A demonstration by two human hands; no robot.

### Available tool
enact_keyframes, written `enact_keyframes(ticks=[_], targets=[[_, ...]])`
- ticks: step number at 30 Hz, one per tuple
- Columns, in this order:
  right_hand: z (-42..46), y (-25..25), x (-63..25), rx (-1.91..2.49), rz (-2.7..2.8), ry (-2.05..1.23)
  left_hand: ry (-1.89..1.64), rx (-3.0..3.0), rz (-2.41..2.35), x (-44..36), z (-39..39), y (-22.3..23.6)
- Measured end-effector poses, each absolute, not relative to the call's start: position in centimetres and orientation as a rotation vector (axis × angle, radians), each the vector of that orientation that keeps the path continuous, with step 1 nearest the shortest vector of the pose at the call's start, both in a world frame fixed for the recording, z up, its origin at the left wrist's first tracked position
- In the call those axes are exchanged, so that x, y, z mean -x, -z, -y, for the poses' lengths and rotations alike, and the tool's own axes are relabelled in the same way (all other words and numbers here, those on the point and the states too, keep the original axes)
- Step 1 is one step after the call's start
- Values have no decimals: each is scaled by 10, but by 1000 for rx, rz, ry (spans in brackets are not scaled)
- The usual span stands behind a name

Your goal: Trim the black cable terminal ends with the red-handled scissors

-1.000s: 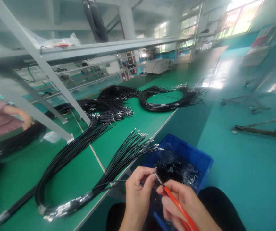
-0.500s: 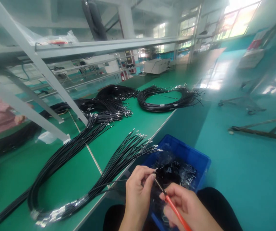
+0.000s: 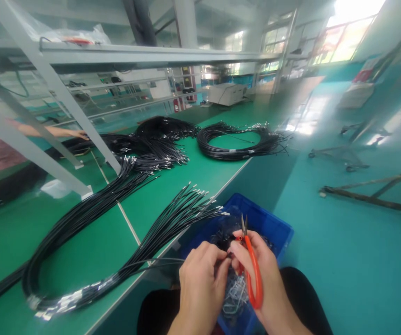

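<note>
Far left of the left hand, a co-worker's arm (image 3: 53,131) stretches behind a shelf post (image 3: 55,86). Nearer to that hand, a black cable bundle (image 3: 71,223), bound with clear wrap, curves across the green bench (image 3: 165,190); its silver-tipped ends fan out just beyond the fingers. One thin cable (image 3: 168,261) crosses the bench edge (image 3: 125,295) into the left hand (image 3: 202,274), whose thumb and forefinger are closed on it near its end.

Just right of that pinch, the right hand (image 3: 261,270) is curled around orange-handled snips (image 3: 254,274), tips slightly parted and pointing up and away, while its thumb and fingertip meet the dark end. For such fine fingertip work, a grip close to the end should steady it best, with the points kept clear of both hands.

Below both hands sits the blue bin (image 3: 282,230), its rim just beyond and right of the right hand; past it lies open floor (image 3: 350,246). Leftward, the bench edge and fanned tips leave less elbow room.
</note>
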State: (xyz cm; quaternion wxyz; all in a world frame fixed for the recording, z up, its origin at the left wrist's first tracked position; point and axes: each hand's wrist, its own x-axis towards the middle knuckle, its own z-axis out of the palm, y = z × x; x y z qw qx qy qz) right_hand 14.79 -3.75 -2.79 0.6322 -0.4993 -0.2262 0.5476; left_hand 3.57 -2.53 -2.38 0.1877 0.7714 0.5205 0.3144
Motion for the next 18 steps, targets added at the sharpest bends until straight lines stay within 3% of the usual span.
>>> enact_keyframes(ticks=[11,18], targets=[[46,29,-159,1204,685,-1236,-910,-1787,-1388,-26,20,23],[62,23,-194,949,926,-1912,-960,-1456,-1161,-14,10,15]])
